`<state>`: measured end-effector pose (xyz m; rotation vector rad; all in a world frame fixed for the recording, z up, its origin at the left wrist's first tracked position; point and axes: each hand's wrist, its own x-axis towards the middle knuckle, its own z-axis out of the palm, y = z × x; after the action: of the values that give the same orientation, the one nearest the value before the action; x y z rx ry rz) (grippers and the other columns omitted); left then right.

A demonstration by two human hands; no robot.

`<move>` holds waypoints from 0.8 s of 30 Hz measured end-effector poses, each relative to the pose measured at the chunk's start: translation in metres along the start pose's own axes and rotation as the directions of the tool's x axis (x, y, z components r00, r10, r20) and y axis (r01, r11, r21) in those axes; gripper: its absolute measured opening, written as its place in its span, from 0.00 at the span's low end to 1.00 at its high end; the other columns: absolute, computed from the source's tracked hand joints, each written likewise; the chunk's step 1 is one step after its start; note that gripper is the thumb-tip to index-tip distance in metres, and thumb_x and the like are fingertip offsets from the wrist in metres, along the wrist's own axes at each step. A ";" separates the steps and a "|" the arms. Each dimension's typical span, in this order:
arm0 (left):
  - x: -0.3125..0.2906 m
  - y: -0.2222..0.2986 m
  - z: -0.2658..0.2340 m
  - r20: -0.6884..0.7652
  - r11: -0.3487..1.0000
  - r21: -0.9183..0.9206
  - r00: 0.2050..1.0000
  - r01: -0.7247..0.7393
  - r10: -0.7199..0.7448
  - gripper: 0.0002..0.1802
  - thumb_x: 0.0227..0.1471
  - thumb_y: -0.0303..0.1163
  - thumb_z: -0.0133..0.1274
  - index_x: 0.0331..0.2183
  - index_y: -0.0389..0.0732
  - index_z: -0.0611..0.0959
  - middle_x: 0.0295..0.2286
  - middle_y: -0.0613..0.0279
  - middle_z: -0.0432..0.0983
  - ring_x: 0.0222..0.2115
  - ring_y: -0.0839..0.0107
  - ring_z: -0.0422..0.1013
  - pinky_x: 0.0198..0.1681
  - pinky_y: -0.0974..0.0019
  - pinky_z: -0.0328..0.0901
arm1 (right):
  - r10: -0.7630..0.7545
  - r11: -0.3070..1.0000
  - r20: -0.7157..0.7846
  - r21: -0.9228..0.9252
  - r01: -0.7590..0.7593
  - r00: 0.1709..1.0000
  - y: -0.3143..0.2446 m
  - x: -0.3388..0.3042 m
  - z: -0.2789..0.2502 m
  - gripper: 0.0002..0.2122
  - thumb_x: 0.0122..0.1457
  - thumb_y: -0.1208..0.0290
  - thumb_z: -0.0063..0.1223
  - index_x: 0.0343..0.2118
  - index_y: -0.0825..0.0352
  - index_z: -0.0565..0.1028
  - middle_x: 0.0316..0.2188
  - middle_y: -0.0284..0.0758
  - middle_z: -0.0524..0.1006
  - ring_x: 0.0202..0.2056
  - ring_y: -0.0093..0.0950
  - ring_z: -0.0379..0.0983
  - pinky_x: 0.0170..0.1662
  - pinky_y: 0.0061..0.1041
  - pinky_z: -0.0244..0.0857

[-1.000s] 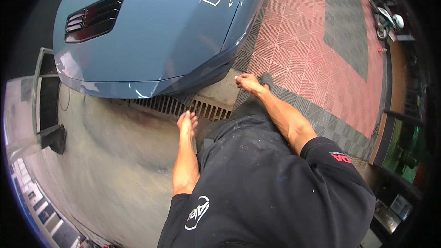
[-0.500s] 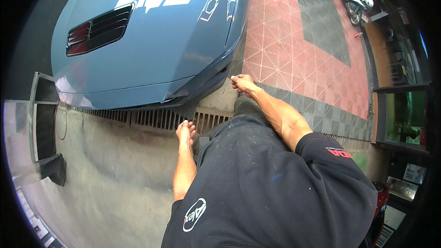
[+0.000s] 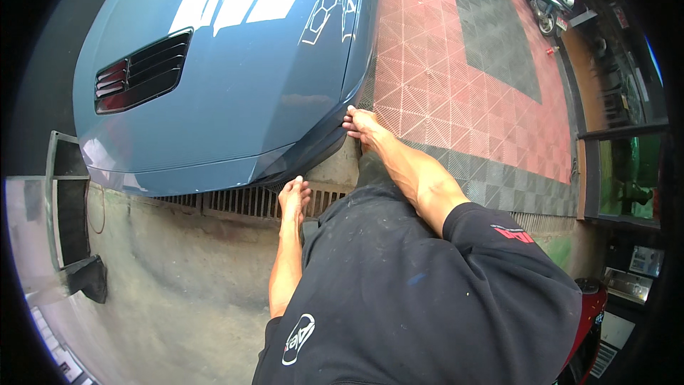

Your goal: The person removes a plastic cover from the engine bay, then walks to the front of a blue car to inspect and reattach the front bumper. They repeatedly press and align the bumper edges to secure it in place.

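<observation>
A blue-grey car [image 3: 235, 107] stands in front of me, its front corner nearest my hands. My left hand [image 3: 293, 198] is just below the dark headlight area [image 3: 303, 158], with its fingers curled in and the thumb on top. At the right side of that corner, my right hand [image 3: 362, 122] is closed in a pinch, with the fingertips at the edge of the bodywork. Whether they touch the car is hard to see. Anything between the fingers of either hand is too small or thin to make out.
A slotted drain grate [image 3: 242, 203] runs under the car's front, beside bare concrete [image 3: 185, 264]. Red floor tiles [image 3: 427, 64] and grey ones lie to the right. A motorcycle [image 3: 545, 11] stands at the far right. A dark-framed panel [image 3: 68, 207] is at the left.
My right hand has moved left, up against the car's corner. My left hand has shifted slightly right and up toward the bodywork. The car sits a little lower and further left in view.
</observation>
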<state>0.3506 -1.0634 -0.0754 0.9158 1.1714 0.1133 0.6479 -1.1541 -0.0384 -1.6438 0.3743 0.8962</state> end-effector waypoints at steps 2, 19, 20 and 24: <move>0.005 0.022 0.033 0.061 0.998 0.065 0.998 -0.022 0.018 0.24 0.62 0.48 0.60 0.50 0.40 0.82 0.41 0.63 0.84 0.37 0.72 0.78 0.40 0.64 0.72 | 0.031 0.991 -0.049 0.135 -0.024 0.998 -0.003 0.032 0.000 0.20 0.70 0.49 0.50 0.46 0.64 0.77 0.35 0.30 0.80 0.28 0.24 0.75 0.32 0.31 0.71; 0.086 0.075 0.155 -0.115 0.738 -0.674 0.981 0.040 -0.159 0.14 0.63 0.27 0.44 0.47 0.34 0.77 0.53 0.46 0.74 0.54 0.50 0.74 0.56 0.45 0.69 | 0.510 0.706 -0.436 0.705 -0.070 0.742 -0.088 0.079 0.069 0.50 0.62 0.24 0.30 0.70 0.71 0.59 0.72 0.43 0.58 0.68 0.38 0.61 0.68 0.33 0.57; 0.090 0.073 0.150 -0.115 0.723 -0.690 0.984 0.020 -0.137 0.16 0.60 0.26 0.41 0.45 0.31 0.78 0.52 0.46 0.75 0.55 0.49 0.72 0.60 0.42 0.66 | 0.547 0.673 -0.410 0.734 -0.092 0.730 -0.082 0.089 0.066 0.50 0.61 0.23 0.30 0.68 0.70 0.62 0.70 0.44 0.61 0.66 0.39 0.63 0.67 0.35 0.59; 0.084 0.094 0.151 -0.077 0.624 -0.780 0.981 0.053 -0.179 0.16 0.58 0.23 0.38 0.42 0.23 0.76 0.48 0.40 0.76 0.54 0.49 0.73 0.60 0.49 0.68 | 0.571 0.623 -0.358 0.775 -0.106 0.739 -0.081 0.096 0.064 0.50 0.61 0.23 0.30 0.68 0.69 0.64 0.69 0.44 0.64 0.64 0.40 0.66 0.67 0.35 0.60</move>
<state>0.5458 -1.0431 -0.0624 0.0447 1.1515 0.5531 0.7425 -1.0509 -0.0542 -1.0435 1.3657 0.3812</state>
